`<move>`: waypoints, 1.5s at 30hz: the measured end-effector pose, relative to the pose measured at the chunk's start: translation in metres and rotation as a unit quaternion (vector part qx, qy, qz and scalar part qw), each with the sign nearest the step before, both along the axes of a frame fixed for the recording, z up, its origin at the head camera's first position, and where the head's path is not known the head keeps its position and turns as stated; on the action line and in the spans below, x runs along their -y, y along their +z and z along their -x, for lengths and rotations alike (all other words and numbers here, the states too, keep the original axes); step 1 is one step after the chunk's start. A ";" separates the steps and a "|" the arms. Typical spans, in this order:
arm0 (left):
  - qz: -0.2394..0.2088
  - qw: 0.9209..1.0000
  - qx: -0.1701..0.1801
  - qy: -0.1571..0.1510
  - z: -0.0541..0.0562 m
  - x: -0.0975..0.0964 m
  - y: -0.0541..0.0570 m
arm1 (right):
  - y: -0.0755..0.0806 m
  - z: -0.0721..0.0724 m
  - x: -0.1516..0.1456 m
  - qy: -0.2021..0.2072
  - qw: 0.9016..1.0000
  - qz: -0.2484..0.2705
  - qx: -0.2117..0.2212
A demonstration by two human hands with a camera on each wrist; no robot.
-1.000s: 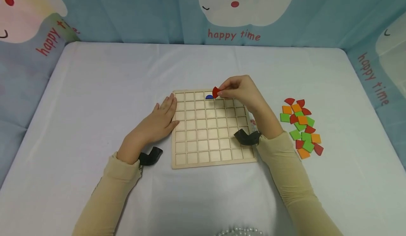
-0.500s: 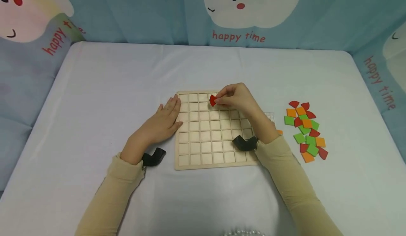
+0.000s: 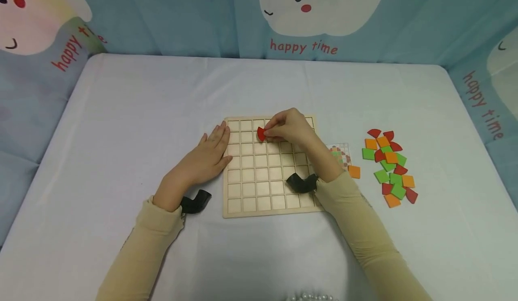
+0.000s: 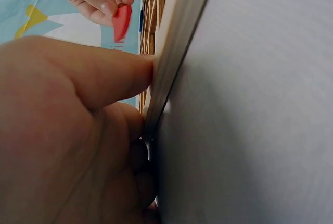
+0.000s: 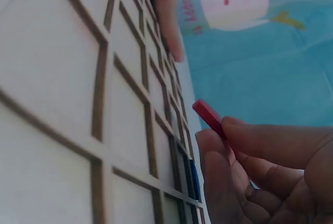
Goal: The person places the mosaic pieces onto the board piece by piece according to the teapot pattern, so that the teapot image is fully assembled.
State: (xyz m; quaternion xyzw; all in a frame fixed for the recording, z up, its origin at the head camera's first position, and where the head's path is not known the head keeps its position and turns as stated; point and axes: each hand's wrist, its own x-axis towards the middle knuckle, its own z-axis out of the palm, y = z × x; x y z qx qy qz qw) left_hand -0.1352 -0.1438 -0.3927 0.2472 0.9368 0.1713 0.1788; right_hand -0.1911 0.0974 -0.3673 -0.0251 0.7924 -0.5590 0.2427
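Note:
A square wooden grid board (image 3: 262, 174) lies on the white cloth. My left hand (image 3: 204, 159) rests along its left edge, fingers extended; the left wrist view has the thumb (image 4: 122, 75) against the board's side. My right hand (image 3: 292, 128) pinches a red fan-shaped tile (image 3: 261, 134) between thumb and fingertips over the upper rows, left of the middle. Seen edge-on in the right wrist view, the red tile (image 5: 209, 118) is raised off the grid. A blue tile (image 5: 195, 179) sits in a far cell there; my right hand hides it in the head view.
Right of the board is a printed pattern card (image 3: 340, 153), partly under my right forearm, with an orange square tile (image 3: 354, 172) by it. Farther right lies a loose pile of red, orange and green tiles (image 3: 395, 178). A pearl string (image 3: 311, 297) shows at the bottom edge.
My right hand has moved left and slightly toward me with the red tile, going past the blue tile's cell. The left hand has stayed at the board's edge.

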 end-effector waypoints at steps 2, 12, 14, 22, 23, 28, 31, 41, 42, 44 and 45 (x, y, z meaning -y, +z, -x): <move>-0.003 1.000 0.002 0.000 -0.001 0.000 0.000 | -0.001 -0.001 0.001 0.000 1.000 -0.020 -0.008; -0.005 1.000 -0.001 -0.001 -0.002 -0.002 -0.001 | -0.008 -0.003 0.000 -0.011 0.998 -0.052 -0.036; -0.002 1.000 -0.003 -0.001 -0.002 -0.002 -0.001 | -0.008 -0.004 0.000 -0.012 0.997 -0.057 -0.042; 0.000 1.000 -0.006 -0.001 -0.002 -0.001 0.000 | -0.007 -0.004 0.003 0.012 0.993 -0.099 -0.062; 0.000 1.000 -0.006 -0.001 -0.002 -0.001 0.000 | -0.007 -0.004 0.002 0.015 0.992 -0.104 -0.064; 0.000 1.000 -0.008 -0.001 -0.002 -0.001 -0.001 | -0.006 -0.004 0.002 0.031 0.988 -0.128 -0.079; 0.001 1.000 -0.009 -0.001 -0.002 -0.001 0.000 | -0.006 -0.004 0.001 0.035 0.985 -0.141 -0.092; 0.002 1.000 -0.009 0.000 -0.003 -0.001 0.002 | -0.008 -0.002 0.004 0.048 0.978 -0.169 -0.112; 0.002 1.000 -0.009 0.000 -0.003 -0.001 0.002 | -0.008 -0.002 0.005 0.049 0.978 -0.171 -0.113; 0.002 1.000 -0.011 0.000 -0.003 -0.001 0.002 | -0.009 -0.003 0.005 0.048 0.977 -0.174 -0.116; 0.002 1.000 -0.011 0.000 -0.003 -0.001 0.001 | -0.009 -0.003 0.006 0.048 0.976 -0.176 -0.117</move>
